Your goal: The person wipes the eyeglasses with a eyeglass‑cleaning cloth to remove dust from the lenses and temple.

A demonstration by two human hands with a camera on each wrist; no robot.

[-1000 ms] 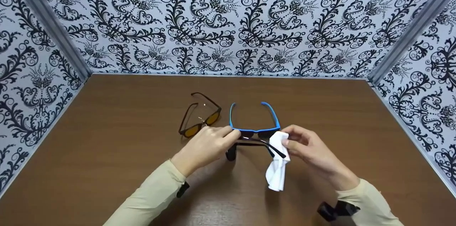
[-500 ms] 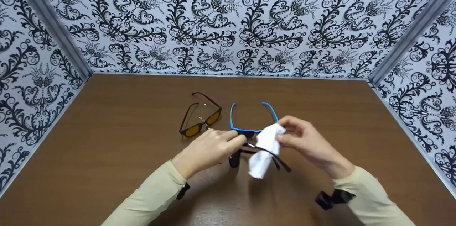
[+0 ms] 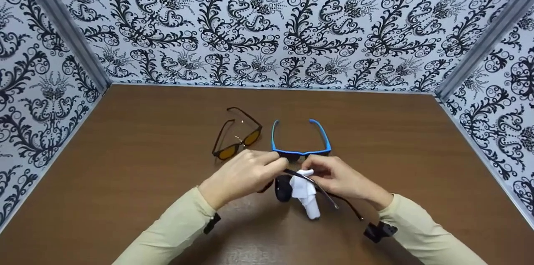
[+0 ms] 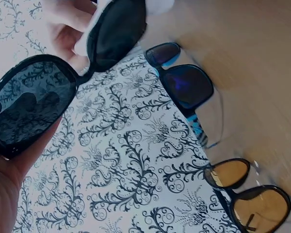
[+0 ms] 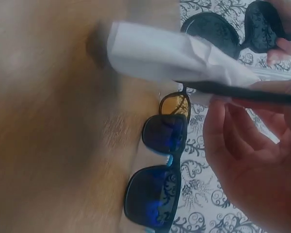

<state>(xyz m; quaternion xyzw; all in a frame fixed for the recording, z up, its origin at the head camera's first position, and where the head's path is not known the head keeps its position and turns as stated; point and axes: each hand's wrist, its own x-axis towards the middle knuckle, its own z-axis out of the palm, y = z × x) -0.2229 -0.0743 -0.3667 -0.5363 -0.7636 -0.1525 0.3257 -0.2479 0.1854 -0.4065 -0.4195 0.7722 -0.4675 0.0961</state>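
Note:
My left hand (image 3: 246,175) grips one end of a pair of black sunglasses (image 3: 283,190), holding them above the table with the temples pointing toward the lower right. In the left wrist view both dark lenses of these sunglasses (image 4: 36,99) show, with fingers at the outer rim. My right hand (image 3: 340,177) pinches a white cloth (image 3: 305,194) against the sunglasses, near the far lens. The cloth (image 5: 160,51) hangs down past a temple in the right wrist view. Part of the frame is hidden behind the hands and cloth.
Blue-framed sunglasses (image 3: 301,152) lie just beyond my hands, temples pointing away. To their left lie dark-framed glasses with amber lenses (image 3: 228,152). Patterned panels (image 3: 267,27) wall the brown table (image 3: 146,131) at the back and sides.
My right hand has moved left and nearer with the cloth, in closer to the left hand. The black sunglasses have turned, their temples swinging to the right. The other two pairs stay put.

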